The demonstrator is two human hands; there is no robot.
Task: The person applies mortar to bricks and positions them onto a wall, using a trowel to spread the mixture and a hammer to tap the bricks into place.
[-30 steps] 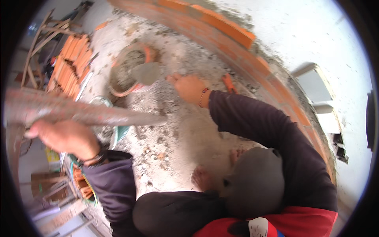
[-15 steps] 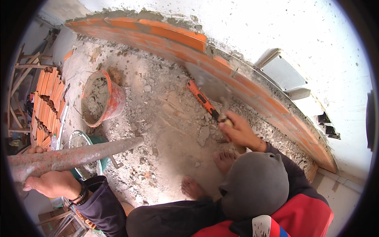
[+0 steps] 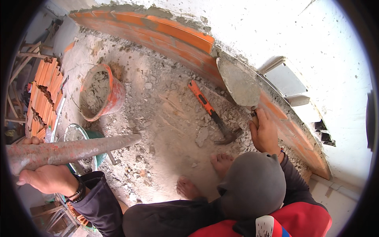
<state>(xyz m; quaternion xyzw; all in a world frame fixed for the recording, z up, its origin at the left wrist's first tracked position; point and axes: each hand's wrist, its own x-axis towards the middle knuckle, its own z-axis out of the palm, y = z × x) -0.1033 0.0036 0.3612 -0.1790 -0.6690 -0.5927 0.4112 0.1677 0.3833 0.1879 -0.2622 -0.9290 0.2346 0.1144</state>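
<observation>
Gripping the handle of a grey, mortar-coated steel trowel (image 3: 239, 83), the right hand (image 3: 263, 132) is closed around it; the pointed triangular blade runs up and leftward from that hand, lying along the curved orange brick wall (image 3: 166, 31). The left hand (image 3: 47, 178) is wrapped around a long, rusty round metal bar (image 3: 71, 150) whose axis points rightward. Left of the right hand, an orange-handled hammer (image 3: 211, 112) lies on the gritty floor (image 3: 166, 118); beyond it stands a rough orange mortar bucket (image 3: 114, 94).
</observation>
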